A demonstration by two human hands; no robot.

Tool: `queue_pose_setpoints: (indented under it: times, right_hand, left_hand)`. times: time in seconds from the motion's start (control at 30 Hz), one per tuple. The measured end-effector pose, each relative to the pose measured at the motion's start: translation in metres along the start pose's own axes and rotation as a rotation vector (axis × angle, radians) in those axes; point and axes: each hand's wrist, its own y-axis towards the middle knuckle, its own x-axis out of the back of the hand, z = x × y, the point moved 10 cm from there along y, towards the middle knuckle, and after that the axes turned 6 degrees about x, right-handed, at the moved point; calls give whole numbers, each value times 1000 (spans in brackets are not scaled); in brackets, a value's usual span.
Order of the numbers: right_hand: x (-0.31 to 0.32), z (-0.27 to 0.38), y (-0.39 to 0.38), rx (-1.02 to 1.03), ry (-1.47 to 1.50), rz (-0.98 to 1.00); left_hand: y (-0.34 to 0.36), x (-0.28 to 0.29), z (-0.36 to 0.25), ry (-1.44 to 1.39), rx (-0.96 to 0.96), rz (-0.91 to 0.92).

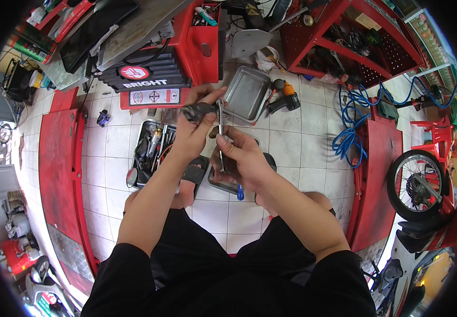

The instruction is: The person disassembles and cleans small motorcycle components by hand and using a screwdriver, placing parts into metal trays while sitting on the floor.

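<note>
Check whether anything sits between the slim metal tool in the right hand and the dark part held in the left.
Nothing visible: the slim metal tool in the right hand already reaches the dark part held by the left hand.

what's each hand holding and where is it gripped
The left hand pinches a small dark metal part at its near end; the right hand grips a thin silver tool around its lower shaft.
</note>
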Motion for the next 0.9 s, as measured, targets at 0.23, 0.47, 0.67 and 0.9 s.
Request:
queue_pose_setpoints:
  times: [0.23, 0.47, 0.67, 0.9]
  right_hand:
    - [52, 26, 21, 241, -807, -86]
    - [17, 78, 5, 687, -1562, 131]
    - [55, 71, 15, 726, -1329, 94]
    - [214, -68, 78, 122, -641, -466]
  left_hand:
    - [2, 14, 28, -730, 283, -29]
    - [-10, 0, 47, -319, 556, 171]
    - [-17, 14, 87, -556, 727, -195]
    - [-20, 54, 99, -647, 723, -465]
